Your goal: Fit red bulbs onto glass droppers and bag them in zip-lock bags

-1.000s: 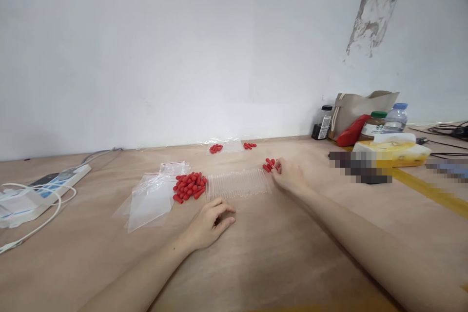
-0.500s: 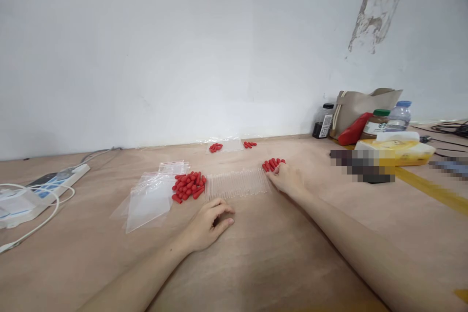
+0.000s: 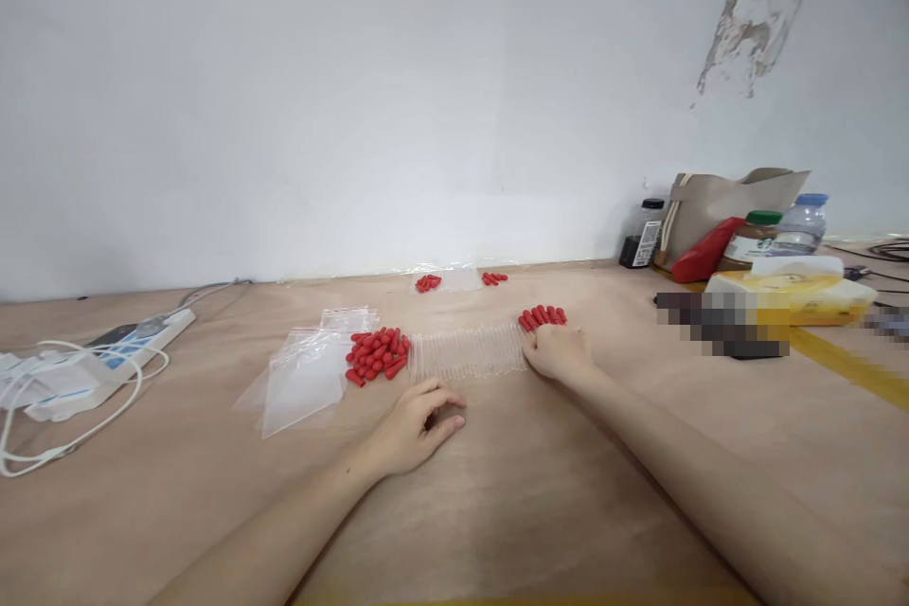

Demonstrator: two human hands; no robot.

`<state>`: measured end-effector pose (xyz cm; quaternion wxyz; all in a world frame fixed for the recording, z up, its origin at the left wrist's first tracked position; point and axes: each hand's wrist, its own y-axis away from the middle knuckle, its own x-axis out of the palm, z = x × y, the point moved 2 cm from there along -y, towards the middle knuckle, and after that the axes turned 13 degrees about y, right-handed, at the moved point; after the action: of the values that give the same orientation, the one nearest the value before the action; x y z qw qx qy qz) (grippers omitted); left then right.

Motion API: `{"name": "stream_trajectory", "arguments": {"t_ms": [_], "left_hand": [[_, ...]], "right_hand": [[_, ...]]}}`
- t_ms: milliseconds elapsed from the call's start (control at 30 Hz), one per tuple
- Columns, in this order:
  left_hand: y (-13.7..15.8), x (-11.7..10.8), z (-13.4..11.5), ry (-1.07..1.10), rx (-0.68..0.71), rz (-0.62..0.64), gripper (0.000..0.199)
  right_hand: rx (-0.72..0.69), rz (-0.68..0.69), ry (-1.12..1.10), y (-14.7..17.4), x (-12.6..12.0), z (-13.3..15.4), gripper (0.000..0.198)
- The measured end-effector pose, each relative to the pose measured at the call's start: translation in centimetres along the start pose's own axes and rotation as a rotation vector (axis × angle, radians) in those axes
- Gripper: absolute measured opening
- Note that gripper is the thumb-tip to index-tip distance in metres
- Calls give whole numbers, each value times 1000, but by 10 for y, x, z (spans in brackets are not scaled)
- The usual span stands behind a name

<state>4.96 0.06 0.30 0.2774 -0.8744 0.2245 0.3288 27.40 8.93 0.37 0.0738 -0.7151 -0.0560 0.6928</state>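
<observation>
Start at the left-centre of your frame: clear plastic bags [image 3: 304, 388] lie flat, and just to their right is a loose heap of red bulbs [image 3: 373, 358]. Your left hand [image 3: 420, 426] rests on the table below and slightly right of that heap, thumb and fingers parted, with nothing visible between them. Mid-frame, thin clear tubes [image 3: 469, 352] lie side by side, each one's long axis running roughly up and down the picture; the left end of their row is just above your left fingers. At its right end sits your right hand [image 3: 561, 355], its fingertips right beside the last tubes; you can't tell whether they pinch one. Directly above those knuckles, right of centre, a neat row of red bulbs [image 3: 543, 316] leans toward the upper left, lower ends hidden. Your right hand is clearly the nearer one to this row.
</observation>
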Motion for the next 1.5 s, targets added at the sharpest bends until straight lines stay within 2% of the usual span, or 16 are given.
{"name": "stream_trajectory", "arguments": {"t_ms": [167,267,367,433,533,667,800,967,1033,1067,1133,1167,1233,1300,1400,1500], "left_hand": [[0,2,-1,-20,-7,-25,15],[-1,-13,3,-171,-55,-184,12],[-8,-41,10,-461,-150,-365,13],[-16,-56,17,-653,-204,-365,12],[-32,-68,28,-738,-216,-357,12],[-47,-65,40,-778,-206,-344,16],[-51,-60,42,-797,-177,-357,17],[-37,-54,19,-759,-106,-411,15],[-23,-44,7,-678,-37,-383,13],[-15,-37,1,-528,41,-365,13],[0,-23,-7,-288,93,-243,14],[6,-16,-10,-204,78,-177,15],[14,-7,-11,-113,7,-120,15],[15,-2,-10,-87,-55,-133,16],[7,2,-8,-73,-76,-131,22],[0,5,-5,-31,-74,-129,14]], "right_hand": [[-24,-21,-9,-1,-3,5,22],[-25,-34,-29,6,-13,1,25],[-147,-148,-116,20,-25,-3,24],[-325,-254,-192,34,-28,-3,18],[-548,-372,-277,54,-21,0,13],[-548,-517,-380,67,-4,0,20],[-532,-516,-406,70,3,-1,22],[-488,-478,-498,70,0,-1,16],[-492,-468,-525,70,-1,-1,15],[-495,-470,-533,70,-1,-1,15],[-497,-498,-538,70,0,-1,15],[-497,-515,-537,70,1,-1,17],[-513,-532,-527,70,4,-1,24],[-540,-531,-510,70,6,0,28],[-562,-504,-487,71,6,1,24],[-549,-470,-472,71,5,2,21]]}}
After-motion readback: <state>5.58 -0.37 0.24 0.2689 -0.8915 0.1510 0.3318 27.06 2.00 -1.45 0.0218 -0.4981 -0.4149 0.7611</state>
